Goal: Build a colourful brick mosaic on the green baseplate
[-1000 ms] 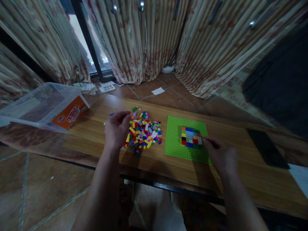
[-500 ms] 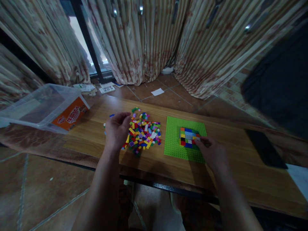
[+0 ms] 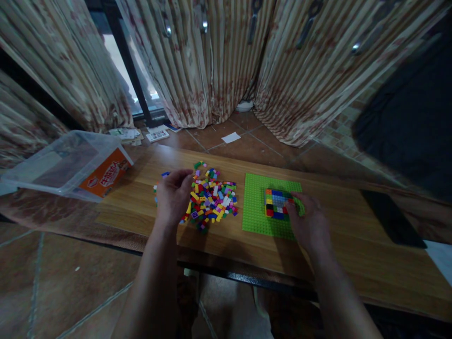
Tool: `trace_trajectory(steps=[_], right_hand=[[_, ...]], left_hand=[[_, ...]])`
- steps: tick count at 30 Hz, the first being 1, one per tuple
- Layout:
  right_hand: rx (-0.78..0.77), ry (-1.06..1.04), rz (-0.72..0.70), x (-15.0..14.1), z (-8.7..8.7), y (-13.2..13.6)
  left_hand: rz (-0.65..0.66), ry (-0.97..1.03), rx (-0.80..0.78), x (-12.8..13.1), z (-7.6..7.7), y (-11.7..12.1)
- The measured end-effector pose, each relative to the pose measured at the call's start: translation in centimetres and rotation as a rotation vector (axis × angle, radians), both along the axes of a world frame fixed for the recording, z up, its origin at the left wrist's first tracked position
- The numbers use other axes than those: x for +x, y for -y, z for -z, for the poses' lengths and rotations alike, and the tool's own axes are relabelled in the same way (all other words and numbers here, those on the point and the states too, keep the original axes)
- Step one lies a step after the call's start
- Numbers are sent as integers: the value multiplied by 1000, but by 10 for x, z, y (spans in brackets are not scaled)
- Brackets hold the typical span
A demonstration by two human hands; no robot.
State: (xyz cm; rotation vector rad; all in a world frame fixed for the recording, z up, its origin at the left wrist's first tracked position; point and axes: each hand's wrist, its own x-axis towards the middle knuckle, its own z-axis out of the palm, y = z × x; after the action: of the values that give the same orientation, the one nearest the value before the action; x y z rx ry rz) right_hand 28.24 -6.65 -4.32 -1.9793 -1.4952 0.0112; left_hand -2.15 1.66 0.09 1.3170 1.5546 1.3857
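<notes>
Brick build [image 3: 276,205] btwn L hand [image 3: 173,195] & much nearer R hand [image 3: 311,221]; can't tell either grip.

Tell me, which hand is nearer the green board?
Right. The right hand is over the green board; the left hand is off to its left, by the loose bricks.

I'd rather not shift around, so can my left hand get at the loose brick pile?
Most likely yes: your left hand is at the left side of the loose brick pile, and nothing seems to block its way.
</notes>
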Motion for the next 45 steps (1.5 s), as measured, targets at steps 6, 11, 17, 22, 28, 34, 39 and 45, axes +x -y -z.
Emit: trace_trajectory(steps=[6, 11, 17, 22, 28, 34, 39, 45], right_hand=[[-123, 179, -142, -9, 15, -8], [-215, 225, -186, -19, 15, -10], [-204, 233, -205, -21, 13, -9], [-174, 197, -191, -28, 11, -7], [-150, 194, -198, -37, 10, -5], [-150, 225, -132, -48, 10, -3], [-195, 235, -99, -53, 6, -3], [-185, 238, -104, -54, 5, -3]], left_hand=[[27, -48, -17, -2, -1, 2], [49, -114, -12, -2, -1, 3], [73, -127, -3, -2, 0, 3], [76, -129, -6, -1, 0, 3], [87, -160, 7, -4, 4, 2], [94, -160, 14, -5, 6, 1], [104, -152, 12, -3, 3, 3], [91, -165, 0, -2, 1, 4]])
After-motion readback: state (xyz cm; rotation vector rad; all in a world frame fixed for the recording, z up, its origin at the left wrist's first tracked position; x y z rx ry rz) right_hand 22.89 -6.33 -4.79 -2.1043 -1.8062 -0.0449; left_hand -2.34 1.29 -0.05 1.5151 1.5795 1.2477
